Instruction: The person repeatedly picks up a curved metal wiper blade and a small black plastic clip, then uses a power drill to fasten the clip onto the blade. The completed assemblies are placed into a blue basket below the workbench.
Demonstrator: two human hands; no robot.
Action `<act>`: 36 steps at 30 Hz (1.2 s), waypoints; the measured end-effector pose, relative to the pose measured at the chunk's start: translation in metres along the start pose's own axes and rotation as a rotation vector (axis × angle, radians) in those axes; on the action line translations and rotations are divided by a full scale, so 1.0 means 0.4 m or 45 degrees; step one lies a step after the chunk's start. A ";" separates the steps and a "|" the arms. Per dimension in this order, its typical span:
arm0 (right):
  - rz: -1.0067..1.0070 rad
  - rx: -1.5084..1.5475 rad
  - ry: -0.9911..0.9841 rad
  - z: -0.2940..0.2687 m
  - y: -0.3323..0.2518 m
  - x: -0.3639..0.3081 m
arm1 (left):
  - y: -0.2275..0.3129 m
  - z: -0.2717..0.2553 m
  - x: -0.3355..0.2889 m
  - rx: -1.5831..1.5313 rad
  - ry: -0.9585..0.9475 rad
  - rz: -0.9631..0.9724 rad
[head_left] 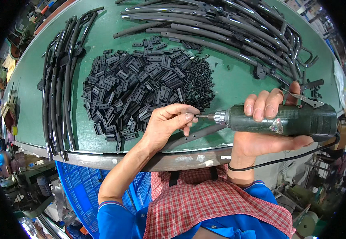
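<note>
My right hand [262,105] is wrapped round a dark green electric screwdriver [284,121], held sideways with its bit pointing left. At the tip of the bit, my left hand [173,119] pinches with thumb and forefinger; a small dark screw seems to be between them, mostly hidden by the fingertips. Beneath the screwdriver's nose a dark tube with holes [197,134] lies along the table's near edge. Left of my hands spreads a heap of small black plastic blocks [133,89]. A pile of black screws [199,79] adjoins it on the right.
Bent dark metal tube frames [221,30] are stacked across the far right of the green table [230,85]. More frames [61,79] stand in a bundle at the left. A black cord [284,159] trails from the screwdriver. Below the table edge is a blue plastic crate [79,187].
</note>
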State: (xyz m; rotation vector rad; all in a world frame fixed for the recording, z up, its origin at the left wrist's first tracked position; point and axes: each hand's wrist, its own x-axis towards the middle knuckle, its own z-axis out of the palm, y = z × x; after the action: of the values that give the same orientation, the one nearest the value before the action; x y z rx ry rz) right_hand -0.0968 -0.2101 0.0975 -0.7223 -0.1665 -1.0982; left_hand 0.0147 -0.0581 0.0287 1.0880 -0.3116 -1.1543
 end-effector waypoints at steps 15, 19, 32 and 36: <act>0.094 0.167 0.197 -0.045 0.005 -0.005 | -0.015 -0.007 -0.005 -0.180 -0.214 -0.091; 0.175 0.183 0.406 -0.096 -0.022 -0.015 | -0.007 0.009 -0.056 0.524 -0.075 0.200; 0.410 0.136 0.761 -0.132 -0.029 -0.094 | 0.102 -0.113 -0.106 2.191 0.389 0.775; 0.452 0.115 0.792 -0.132 -0.030 -0.103 | 0.100 -0.106 -0.090 2.263 0.320 0.725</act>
State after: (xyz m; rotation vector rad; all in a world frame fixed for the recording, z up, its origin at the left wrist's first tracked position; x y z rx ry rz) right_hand -0.1379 -0.2144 0.0434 -0.2875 0.4263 -0.9190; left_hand 0.0518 -0.0053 0.0516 2.3645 -1.4731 0.0677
